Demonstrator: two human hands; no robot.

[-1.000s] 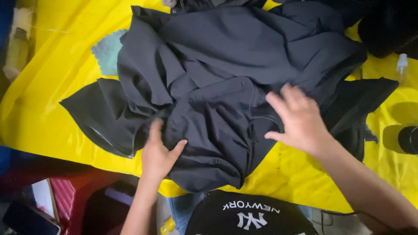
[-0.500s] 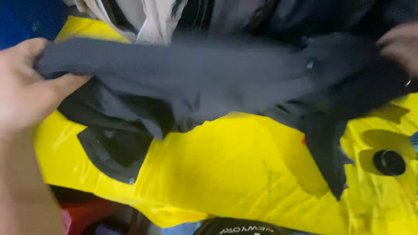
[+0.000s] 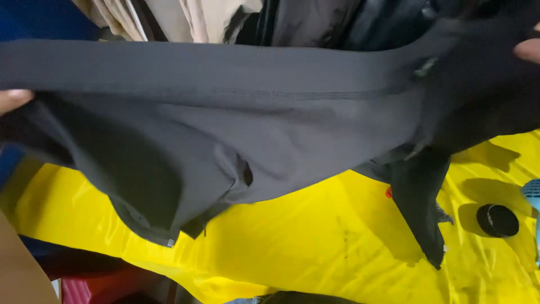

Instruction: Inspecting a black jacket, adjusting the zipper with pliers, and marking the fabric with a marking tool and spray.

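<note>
The dark grey zip-up jacket (image 3: 236, 129) is lifted clear of the yellow table cover (image 3: 315, 242), stretched wide between both hands; its zip edges and lower panels hang loose and uneven, so nothing looks folded or laid flat yet. The left hand (image 3: 12, 100) shows only fingertips at the frame edge, pinching the fabric; the right hand (image 3: 529, 50) is likewise cut off, gripping the other end. A black round cap (image 3: 498, 220) lies on the cover; hanging clothes (image 3: 185, 17) behind are partly hidden.
</note>
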